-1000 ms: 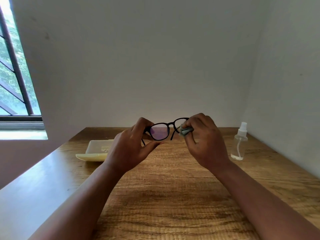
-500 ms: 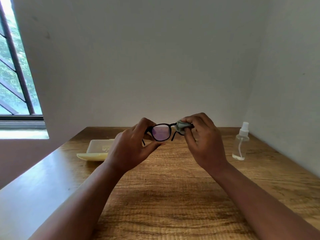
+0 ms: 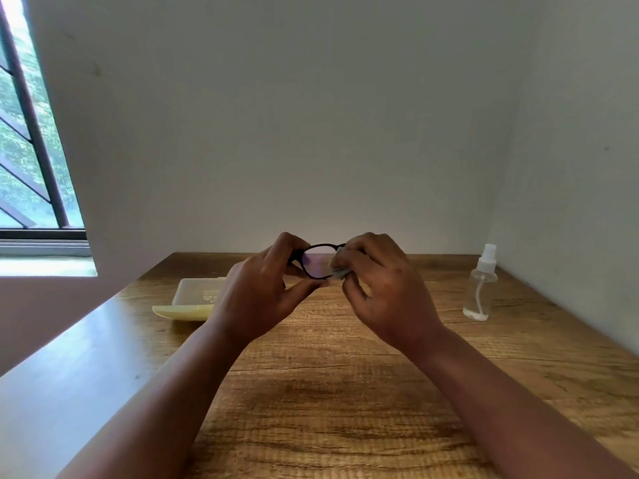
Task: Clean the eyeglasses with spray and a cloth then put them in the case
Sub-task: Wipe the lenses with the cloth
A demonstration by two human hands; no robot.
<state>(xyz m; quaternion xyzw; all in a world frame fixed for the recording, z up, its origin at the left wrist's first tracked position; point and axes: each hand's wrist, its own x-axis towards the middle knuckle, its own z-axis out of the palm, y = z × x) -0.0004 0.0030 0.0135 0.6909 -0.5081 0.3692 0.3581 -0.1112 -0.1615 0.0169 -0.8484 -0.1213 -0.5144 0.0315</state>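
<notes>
Black-framed eyeglasses [image 3: 316,261] are held up above the middle of the wooden table [image 3: 345,392]. My left hand [image 3: 259,299] pinches the frame at its left end, thumb below and fingers on top. My right hand [image 3: 383,292] pinches a small grey cloth [image 3: 339,271] over the right lens, which the hand and cloth hide. The left lens shows a purple tint. A pale yellow open case [image 3: 193,299] lies on the table to the left. A clear spray bottle [image 3: 481,285] with a white nozzle stands at the right.
White walls close the table at the back and right. A barred window [image 3: 31,150] and its sill are at the far left. The table's left edge runs diagonally toward me.
My right hand with the cloth has shifted left along the frame and now covers more of the right lens. The glasses have tilted a little; the left hand keeps its hold.
</notes>
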